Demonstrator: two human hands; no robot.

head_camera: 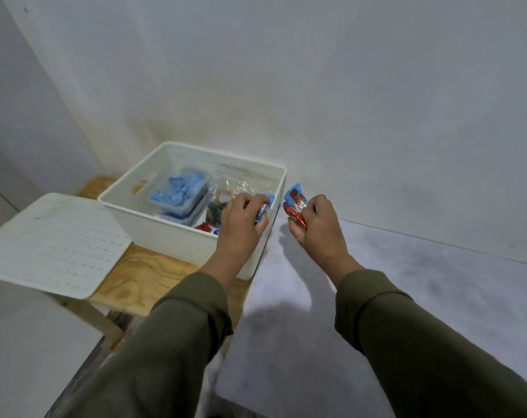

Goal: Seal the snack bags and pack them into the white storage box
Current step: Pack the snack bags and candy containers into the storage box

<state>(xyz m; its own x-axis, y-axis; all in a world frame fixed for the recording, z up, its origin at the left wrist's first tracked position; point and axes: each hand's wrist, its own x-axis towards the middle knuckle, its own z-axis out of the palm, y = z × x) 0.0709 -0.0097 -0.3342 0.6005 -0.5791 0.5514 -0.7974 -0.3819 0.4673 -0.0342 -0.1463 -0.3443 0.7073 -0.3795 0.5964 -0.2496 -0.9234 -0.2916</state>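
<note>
Lid [54, 245] beside white box [177, 233]; blue trays [177, 193] inside, hands [241, 224] gripping snack bags [295, 206]

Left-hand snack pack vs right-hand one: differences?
The left hand holds its snack pack over the white storage box; the right hand holds its snack packs outside the box, over the grey surface. The left pack is mostly hidden by fingers; the right ones show red-brown print. Both have blue edges.

The left hand [244, 220] grips a blue snack bag [263, 210] above the open white storage box [165, 233] on the wooden desk [141, 273], the right hand [318, 227] grips a red-and-blue snack bag [295, 206] beside it, and the lid [54, 245] lies left.
</note>
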